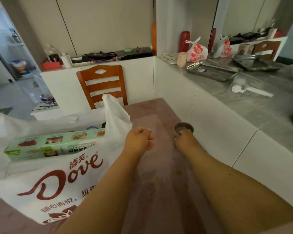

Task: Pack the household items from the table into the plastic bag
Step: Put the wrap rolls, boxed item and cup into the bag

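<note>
The white printed plastic bag (pixel 61 179) at the near left already holds a long green cardboard box (pixel 54 144). One small dark round disc (pixel 184 127) remains on the pinkish table (pixel 159 183); packing looks nearly finished. The right hand (pixel 184 139) pinches its near edge, while the left hand (pixel 139 139) is clenched beside the bag, its contents hidden.

Plastic bag (pixel 61 179) stands left on the table (pixel 159 183), a box (pixel 54 144) inside; chair (pixel 102 83) behind

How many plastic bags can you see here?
2, perhaps 3: the white Dove bag on the table at left, a red-printed bag on the counter, and a possible third bag just right of it.
</note>
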Motion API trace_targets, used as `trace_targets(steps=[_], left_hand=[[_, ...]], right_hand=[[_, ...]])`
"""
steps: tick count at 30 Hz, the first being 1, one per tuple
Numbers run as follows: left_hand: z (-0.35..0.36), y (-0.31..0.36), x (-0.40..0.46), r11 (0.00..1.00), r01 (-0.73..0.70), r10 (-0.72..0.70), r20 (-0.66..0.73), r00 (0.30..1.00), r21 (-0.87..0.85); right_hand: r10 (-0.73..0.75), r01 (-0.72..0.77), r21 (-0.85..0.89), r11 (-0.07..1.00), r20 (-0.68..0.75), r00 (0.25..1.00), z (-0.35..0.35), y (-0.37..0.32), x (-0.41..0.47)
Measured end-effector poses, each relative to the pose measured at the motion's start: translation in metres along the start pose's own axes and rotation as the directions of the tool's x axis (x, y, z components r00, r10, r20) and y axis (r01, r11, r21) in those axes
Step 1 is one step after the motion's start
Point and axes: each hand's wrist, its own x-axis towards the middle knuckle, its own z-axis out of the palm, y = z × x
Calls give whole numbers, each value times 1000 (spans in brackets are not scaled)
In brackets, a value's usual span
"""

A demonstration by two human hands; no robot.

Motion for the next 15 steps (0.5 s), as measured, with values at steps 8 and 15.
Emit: trace_targets(steps=[8,15], left_hand=[[-36,10,-25,998,-60,60,-63,996,10],[-103,35,-87,956,-287,289,-356,888,60]], right_hand=[[-98,121,72,990,-267,959,-28,-39,-73],[-336,428,200,882,-369,866,-69,-117,-197]])
